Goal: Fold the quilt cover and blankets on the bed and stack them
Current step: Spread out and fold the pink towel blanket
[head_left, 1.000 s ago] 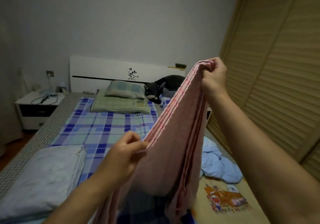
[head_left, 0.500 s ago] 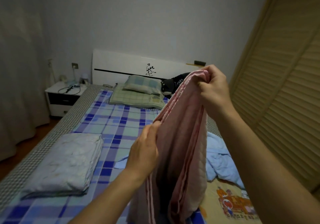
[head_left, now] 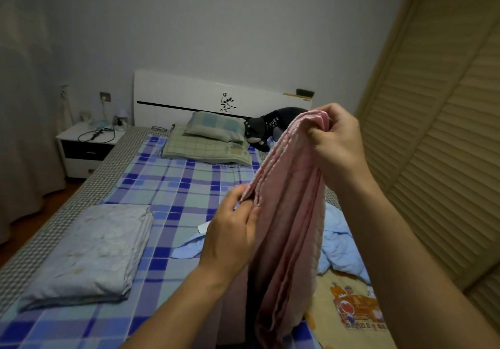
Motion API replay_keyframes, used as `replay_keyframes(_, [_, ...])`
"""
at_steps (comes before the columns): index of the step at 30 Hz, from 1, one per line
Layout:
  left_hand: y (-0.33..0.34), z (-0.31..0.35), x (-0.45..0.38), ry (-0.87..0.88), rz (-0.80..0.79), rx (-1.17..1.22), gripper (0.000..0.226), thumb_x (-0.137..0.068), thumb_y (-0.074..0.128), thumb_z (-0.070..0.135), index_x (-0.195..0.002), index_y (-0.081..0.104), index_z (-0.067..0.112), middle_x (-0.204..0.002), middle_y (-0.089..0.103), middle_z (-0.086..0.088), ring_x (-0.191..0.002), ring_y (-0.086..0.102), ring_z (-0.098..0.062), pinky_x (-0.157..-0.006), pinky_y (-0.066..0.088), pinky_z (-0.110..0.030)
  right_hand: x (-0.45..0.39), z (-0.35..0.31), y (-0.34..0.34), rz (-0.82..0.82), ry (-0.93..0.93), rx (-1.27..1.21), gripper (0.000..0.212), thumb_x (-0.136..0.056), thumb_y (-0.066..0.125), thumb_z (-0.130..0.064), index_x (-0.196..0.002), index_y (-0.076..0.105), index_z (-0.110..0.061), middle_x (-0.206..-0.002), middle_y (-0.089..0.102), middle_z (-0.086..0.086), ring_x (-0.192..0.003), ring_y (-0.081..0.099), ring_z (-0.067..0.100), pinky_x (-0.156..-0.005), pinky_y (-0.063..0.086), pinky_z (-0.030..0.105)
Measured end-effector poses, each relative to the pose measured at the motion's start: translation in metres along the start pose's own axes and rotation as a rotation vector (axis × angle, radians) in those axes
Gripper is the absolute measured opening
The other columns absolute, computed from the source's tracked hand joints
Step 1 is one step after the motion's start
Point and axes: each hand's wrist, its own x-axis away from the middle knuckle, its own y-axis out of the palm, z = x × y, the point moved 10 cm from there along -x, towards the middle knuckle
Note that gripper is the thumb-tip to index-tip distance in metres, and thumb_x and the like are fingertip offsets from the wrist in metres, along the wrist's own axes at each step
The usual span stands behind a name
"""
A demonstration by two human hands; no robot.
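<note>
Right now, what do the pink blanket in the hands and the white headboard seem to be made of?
Pink blanket: soft woven or quilted fabric, probably cotton, matte; it drapes in limp folds and its top edge looks ribbed. Headboard: a rigid board, likely lacquered or laminated wood, smooth and faintly glossy, with a black stripe and flower print.

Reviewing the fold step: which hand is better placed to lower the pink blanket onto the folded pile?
Probably the left hand: it pinches the pink blanket low, nearest the folded pile; the right hand grips it high.

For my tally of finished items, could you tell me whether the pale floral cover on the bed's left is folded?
Folded: the pale floral cover lies as a flat rectangle with stacked layer edges.
</note>
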Motion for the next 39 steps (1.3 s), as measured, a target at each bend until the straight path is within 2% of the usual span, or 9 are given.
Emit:
replay_keyframes(6, [-0.014,0.009,0.01,-0.032,0.029,0.331,0.023,-0.103,0.051,0.025,-0.103,0.072,0.016,-0.101,0.066,0.008,-0.096,0.063,-0.005,-0.081,0.052,-0.023,0.004,-0.001,0.0,0.013,0.02,0.02,0.014,-0.087,0.059,0.003,-0.092,0.064,-0.009,-0.087,0.066,0.004,-0.081,0.062,0.015,-0.077,0.052,0.034])
replay_keyframes(9, [-0.018,0.0,0.011,-0.096,0.061,0.188,0.014,-0.097,0.059,0.012,-0.104,0.058,0.024,-0.097,0.057,0.012,-0.092,0.057,0.0,-0.078,0.051,-0.019,0.007,-0.007,0.006,0.008,-0.006,0.037,0.012,-0.087,0.06,0.002,-0.092,0.064,-0.007,-0.089,0.067,0.008,-0.082,0.063,0.018,-0.077,0.053,0.036])
replay_keyframes(14, [-0.023,0.004,0.008,-0.088,0.056,0.024,0.037,-0.091,0.067,0.031,-0.121,0.045,0.028,-0.104,0.048,0.014,-0.075,0.055,-0.003,-0.06,0.053,-0.017,0.012,-0.014,0.016,-0.005,-0.028,0.065,0.018,-0.088,0.06,0.001,-0.09,0.064,-0.016,-0.086,0.066,-0.001,-0.079,0.062,0.011,-0.068,0.048,0.023])
replay_keyframes(18, [-0.031,0.016,0.004,-0.045,0.067,-0.113,0.009,-0.094,0.06,0.027,-0.092,0.053,0.022,-0.094,0.046,0.011,-0.067,0.048,-0.003,-0.056,0.049,-0.02,0.013,-0.017,0.019,-0.015,-0.03,0.074,0.018,-0.088,0.059,0.002,-0.091,0.064,-0.015,-0.087,0.066,0.0,-0.078,0.061,0.01,-0.065,0.045,0.02])
replay_keyframes(22, [-0.034,0.042,0.019,0.031,0.08,-0.102,0.012,-0.095,0.052,0.013,-0.085,0.048,0.017,-0.079,0.044,0.006,-0.059,0.042,-0.008,-0.049,0.043,-0.024,0.017,-0.023,0.025,-0.011,-0.078,0.133,0.022,-0.086,0.057,0.002,-0.089,0.064,-0.019,-0.081,0.065,-0.007,-0.073,0.058,0.003,-0.061,0.042,0.015])
replay_keyframes(25, [-0.025,0.044,0.025,0.022,0.047,-0.092,0.01,-0.095,0.052,0.008,-0.097,0.047,0.016,-0.084,0.045,0.003,-0.055,0.045,-0.013,-0.045,0.046,-0.033,0.021,-0.027,0.031,-0.024,-0.096,0.186,0.019,-0.089,0.057,-0.001,-0.092,0.064,-0.019,-0.081,0.064,-0.01,-0.072,0.057,-0.001,-0.056,0.037,0.009])
replay_keyframes(28, [-0.017,0.042,0.022,0.06,-0.038,-0.116,0.033,-0.093,0.053,0.005,-0.121,0.05,0.022,-0.099,0.045,0.001,-0.06,0.049,-0.016,-0.047,0.05,-0.032,0.023,-0.03,0.032,-0.026,-0.117,0.206,0.018,-0.089,0.057,-0.001,-0.092,0.064,-0.018,-0.081,0.063,-0.011,-0.071,0.057,-0.003,-0.054,0.036,0.006])
replay_keyframes(34, [-0.022,0.027,0.012,-0.14,-0.009,-0.31,0.035,-0.095,0.044,0.058,-0.107,0.044,0.025,-0.1,0.041,0.007,-0.071,0.048,-0.011,-0.054,0.049,-0.029,0.023,-0.038,0.036,-0.017,-0.146,0.229,0.019,-0.089,0.058,-0.001,-0.088,0.063,-0.019,-0.076,0.06,-0.012,-0.068,0.054,-0.004,-0.052,0.035,0.004])
replay_keyframes(39, [-0.037,0.003,0.003,-0.196,0.094,-0.256,0.013,-0.091,0.058,0.017,-0.1,0.049,0.018,-0.093,0.049,0.002,-0.068,0.052,-0.017,-0.053,0.047,-0.031,0.019,-0.036,0.036,-0.012,-0.144,0.243,0.02,-0.087,0.056,0.001,-0.086,0.063,-0.017,-0.077,0.062,-0.008,-0.07,0.054,-0.003,-0.058,0.037,0.015])
